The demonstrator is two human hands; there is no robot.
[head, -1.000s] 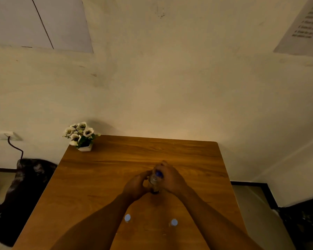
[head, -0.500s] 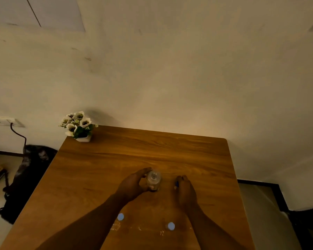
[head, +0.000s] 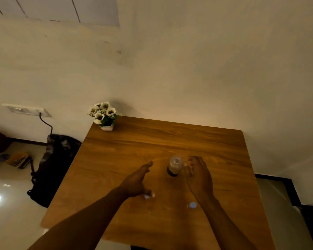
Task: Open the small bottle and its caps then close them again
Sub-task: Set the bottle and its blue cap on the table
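Observation:
A small clear bottle (head: 173,166) with a dark base stands upright on the wooden table (head: 215,141), its mouth uncovered. My left hand (head: 136,181) hovers to its left with fingers spread, apart from the bottle, its thumb next to a small pale blue cap (head: 147,196). My right hand (head: 199,175) rests palm down just right of the bottle, fingertips close to its side. What lies under that palm is hidden. The bottle's dark blue cap is not in sight. A second pale blue cap (head: 192,205) lies beside my right wrist.
A small white pot of white flowers (head: 104,115) sits at the table's far left corner. A dark bag (head: 52,165) leans on the floor left of the table, with a cable running up to a wall socket (head: 25,110). The wall stands right behind the table.
The right hand twisted the blue cap off the bottle and carried it right. The left hand has let go of the bottle and swung left. The right hand is back beside the bottle.

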